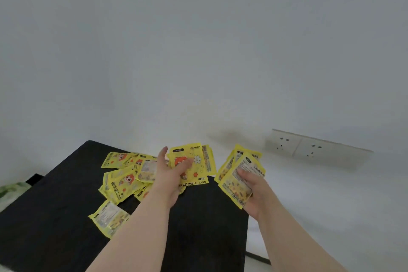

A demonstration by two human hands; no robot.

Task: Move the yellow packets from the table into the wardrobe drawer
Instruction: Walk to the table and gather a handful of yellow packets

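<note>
Several yellow packets (123, 178) lie scattered on a black table (66, 216), left of my arms. One more packet (110, 217) rests alone nearer the front. My left hand (170, 174) grips a small stack of yellow packets (196, 161) above the table's far edge, thumb across the front. My right hand (254, 190) holds a fanned bunch of yellow packets (238, 172) just past the table's right edge. No wardrobe or drawer is in view.
A white wall fills the background, with a double power socket (300, 144) low on the right. Pale floor lies right of the table. A green patterned object (11, 190) shows at the left edge.
</note>
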